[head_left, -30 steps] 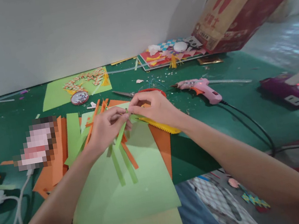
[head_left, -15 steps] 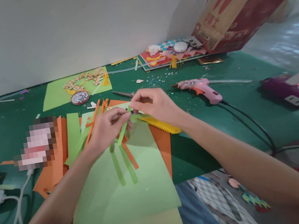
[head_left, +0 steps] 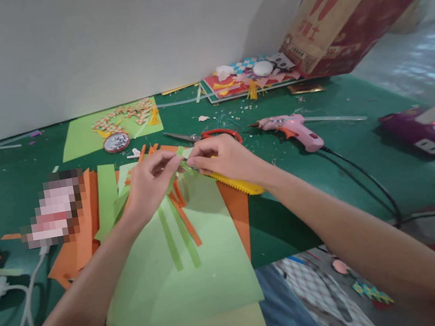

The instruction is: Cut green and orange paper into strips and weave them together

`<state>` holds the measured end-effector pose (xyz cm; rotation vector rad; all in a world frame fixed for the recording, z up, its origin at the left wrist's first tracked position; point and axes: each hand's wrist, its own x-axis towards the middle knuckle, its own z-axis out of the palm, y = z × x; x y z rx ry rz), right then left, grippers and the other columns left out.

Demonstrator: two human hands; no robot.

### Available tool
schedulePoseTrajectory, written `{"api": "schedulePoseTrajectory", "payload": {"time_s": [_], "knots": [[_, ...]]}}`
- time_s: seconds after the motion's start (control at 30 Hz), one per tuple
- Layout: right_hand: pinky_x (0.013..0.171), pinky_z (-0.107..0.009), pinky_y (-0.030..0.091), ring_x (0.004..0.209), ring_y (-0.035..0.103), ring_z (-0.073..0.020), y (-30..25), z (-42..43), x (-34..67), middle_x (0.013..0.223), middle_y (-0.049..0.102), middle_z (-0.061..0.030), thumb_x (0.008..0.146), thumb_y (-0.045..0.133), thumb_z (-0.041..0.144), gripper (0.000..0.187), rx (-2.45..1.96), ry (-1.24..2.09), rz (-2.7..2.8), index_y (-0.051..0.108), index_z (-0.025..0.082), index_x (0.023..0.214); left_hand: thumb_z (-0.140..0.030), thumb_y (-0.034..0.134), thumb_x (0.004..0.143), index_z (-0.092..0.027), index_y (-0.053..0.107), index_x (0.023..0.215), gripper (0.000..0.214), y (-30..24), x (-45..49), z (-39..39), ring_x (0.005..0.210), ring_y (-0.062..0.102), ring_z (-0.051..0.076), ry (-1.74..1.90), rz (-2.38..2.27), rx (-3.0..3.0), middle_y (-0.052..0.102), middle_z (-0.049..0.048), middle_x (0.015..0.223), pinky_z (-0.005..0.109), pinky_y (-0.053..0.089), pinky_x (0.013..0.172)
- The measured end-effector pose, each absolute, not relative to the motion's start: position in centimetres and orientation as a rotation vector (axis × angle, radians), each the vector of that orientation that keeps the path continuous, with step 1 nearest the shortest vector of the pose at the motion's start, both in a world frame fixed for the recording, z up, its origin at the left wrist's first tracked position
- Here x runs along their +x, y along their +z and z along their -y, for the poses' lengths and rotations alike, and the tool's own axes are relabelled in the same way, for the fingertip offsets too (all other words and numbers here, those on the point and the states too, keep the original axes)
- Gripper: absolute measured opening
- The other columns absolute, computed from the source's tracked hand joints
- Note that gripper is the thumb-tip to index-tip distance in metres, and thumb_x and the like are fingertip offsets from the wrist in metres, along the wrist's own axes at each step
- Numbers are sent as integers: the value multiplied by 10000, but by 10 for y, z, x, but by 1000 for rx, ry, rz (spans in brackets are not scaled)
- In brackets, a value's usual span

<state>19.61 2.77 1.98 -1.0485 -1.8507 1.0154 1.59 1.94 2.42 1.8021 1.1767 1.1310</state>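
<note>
My left hand [head_left: 152,182] is closed in a pinch on a narrow green paper strip [head_left: 185,164], over the stacked paper. My right hand [head_left: 222,156] meets it fingertip to fingertip and pinches the strip's other part; exactly how the strip is folded between the fingers is hidden. Under the hands lie pale green sheets [head_left: 161,300] with loose green strips [head_left: 169,238] and orange strips [head_left: 188,221] on them. Beneath my right hand pokes out a yellow flat tool with a toothed edge [head_left: 241,183]. Scissors [head_left: 183,136] with red handles rest just behind my right hand.
A pink glue gun [head_left: 295,130] with a black cord lies to the right. Orange paper [head_left: 86,224] and a blurred phone [head_left: 52,210] on a white cable are at left. A paper bag [head_left: 325,11] stands at the back right, beside a craft picture [head_left: 225,86].
The green strip, which hung down from the fingertips, is now gathered up between them. My right hand has dropped slightly, uncovering the red scissor handles; my left hand has shifted a little.
</note>
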Motion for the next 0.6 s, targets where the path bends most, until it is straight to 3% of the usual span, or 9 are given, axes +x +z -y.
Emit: {"api": "schedulePoseTrajectory", "payload": {"time_s": [0.13,0.43,0.6], "knots": [[584,-246,392,557,493,-96,21,-27,194,592,569,18,809,604,307,213,-1054,1019,1894,581,172,646,-284,652,797,-207,640,698,126,24,15,-21,755,636,148,1206,-1217,1778,684,9,758,242,515,682],[579,-260,365,548,479,-101,19,-27,193,600,580,8,808,598,288,194,-1153,982,1994,612,163,661,-333,561,888,-228,528,752,175,29,8,-30,735,676,154,1469,-1117,1310,652,9,733,271,548,684],[575,-267,360,533,495,-107,21,-29,194,564,570,9,807,598,238,201,-1324,860,1755,578,170,619,-264,587,856,-236,536,808,76,29,6,-30,610,661,146,1450,-1118,1360,622,-33,610,266,511,605]]}}
